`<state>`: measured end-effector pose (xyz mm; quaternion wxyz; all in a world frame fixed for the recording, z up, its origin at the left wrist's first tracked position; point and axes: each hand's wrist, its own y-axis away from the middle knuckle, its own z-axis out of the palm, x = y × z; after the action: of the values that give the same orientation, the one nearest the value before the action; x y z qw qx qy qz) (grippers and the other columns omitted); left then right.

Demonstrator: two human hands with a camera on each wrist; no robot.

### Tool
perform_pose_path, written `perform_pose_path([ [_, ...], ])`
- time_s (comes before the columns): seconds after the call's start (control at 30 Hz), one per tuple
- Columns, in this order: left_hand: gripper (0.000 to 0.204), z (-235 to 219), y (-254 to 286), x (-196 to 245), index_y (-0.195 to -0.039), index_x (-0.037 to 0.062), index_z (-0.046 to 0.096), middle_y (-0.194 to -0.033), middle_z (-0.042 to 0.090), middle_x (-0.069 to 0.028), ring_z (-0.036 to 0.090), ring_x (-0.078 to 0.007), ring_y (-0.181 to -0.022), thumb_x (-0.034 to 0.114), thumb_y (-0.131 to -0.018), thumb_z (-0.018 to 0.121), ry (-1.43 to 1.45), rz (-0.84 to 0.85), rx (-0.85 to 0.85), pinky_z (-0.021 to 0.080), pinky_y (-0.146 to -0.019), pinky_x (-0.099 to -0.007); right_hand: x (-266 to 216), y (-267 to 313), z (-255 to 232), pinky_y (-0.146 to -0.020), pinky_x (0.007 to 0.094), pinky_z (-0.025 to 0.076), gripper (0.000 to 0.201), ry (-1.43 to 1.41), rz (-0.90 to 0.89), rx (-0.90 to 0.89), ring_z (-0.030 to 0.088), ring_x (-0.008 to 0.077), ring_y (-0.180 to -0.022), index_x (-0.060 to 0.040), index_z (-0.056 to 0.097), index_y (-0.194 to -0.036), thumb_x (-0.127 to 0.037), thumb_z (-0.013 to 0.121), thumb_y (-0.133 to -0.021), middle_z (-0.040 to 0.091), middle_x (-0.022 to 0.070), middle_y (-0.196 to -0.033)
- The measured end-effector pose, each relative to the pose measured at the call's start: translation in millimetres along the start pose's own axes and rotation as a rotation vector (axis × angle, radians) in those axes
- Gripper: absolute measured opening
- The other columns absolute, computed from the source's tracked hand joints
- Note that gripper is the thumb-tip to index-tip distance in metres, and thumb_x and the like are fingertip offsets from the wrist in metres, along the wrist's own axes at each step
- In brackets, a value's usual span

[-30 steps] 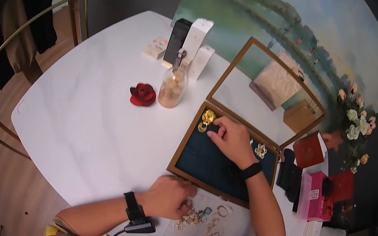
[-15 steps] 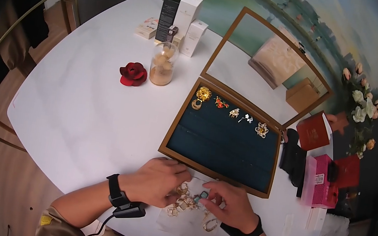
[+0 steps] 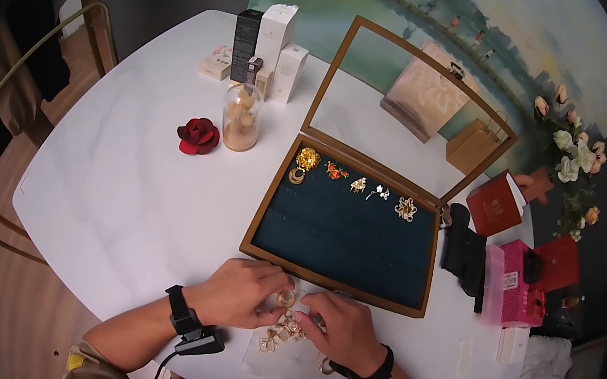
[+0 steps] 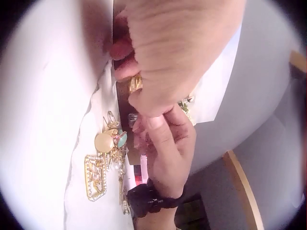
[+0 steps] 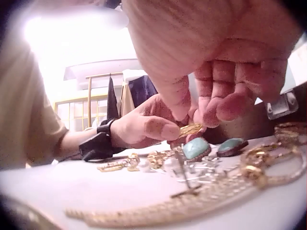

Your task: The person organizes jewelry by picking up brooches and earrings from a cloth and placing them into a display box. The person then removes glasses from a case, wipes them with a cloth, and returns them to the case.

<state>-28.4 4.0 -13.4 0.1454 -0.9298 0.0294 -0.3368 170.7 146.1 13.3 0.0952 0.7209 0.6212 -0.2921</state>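
In the head view my left hand [image 3: 237, 293] pinches a gold hoop earring [image 3: 286, 298] between thumb and fingers, over the front edge of the wooden jewelry box [image 3: 329, 278]. My right hand [image 3: 347, 331] is right beside it, fingers loosely bent; its fingertips come close to the earring in the right wrist view. Beneath both hands lies a pile of jewelry [image 3: 283, 333] on a clear sheet. Turquoise-stone pieces [image 5: 195, 149] show there in the right wrist view, near a larger gold hoop [image 5: 280, 165]. Along the teal lining's back row sit a gold flower brooch [image 3: 308, 160] and several other pieces.
Behind the box stands its raised glass lid [image 3: 314, 105]. A red fabric flower [image 3: 198, 136], a glass dome [image 3: 241, 119] and several cartons [image 3: 273, 37] stand to the left. On the right are a red card [image 3: 495, 204], black cases [image 3: 463, 249] and a pink box [image 3: 514, 277].
My right hand has come back from the box's back row to the jewelry pile, beside my left hand. The gold hoop earring is now raised in my left fingers. The head view has shifted slightly.
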Motion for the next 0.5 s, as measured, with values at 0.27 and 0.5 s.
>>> perform_pose_path([
  [0.27,0.03,2,-2,6,-0.105,0.0062,0.069,-0.093,0.069,-0.0105,0.069,-0.0329,-0.081,0.021,-0.081,0.081,0.059,0.129,0.193,0.057,-0.072,-0.0409,0,-11,3,-0.059,0.0323,0.05,0.019,-0.408,0.253,-0.073,0.067,0.0203,-0.062,-0.0005,0.067,-0.1,-0.02,0.067,-0.1,0.069,0.0107,-0.075],
  [0.5,0.034,0,-1,8,-0.115,0.0053,0.067,-0.095,0.069,-0.0091,0.069,-0.0292,-0.084,0.019,-0.086,0.079,0.082,0.17,0.276,0.058,-0.073,-0.0383,-2,-12,-1,-0.058,0.021,0.042,0.015,-0.591,0.344,-0.106,0.053,0.0012,-0.066,-0.0002,0.066,-0.098,-0.014,0.064,-0.103,0.064,-0.0019,-0.074],
])
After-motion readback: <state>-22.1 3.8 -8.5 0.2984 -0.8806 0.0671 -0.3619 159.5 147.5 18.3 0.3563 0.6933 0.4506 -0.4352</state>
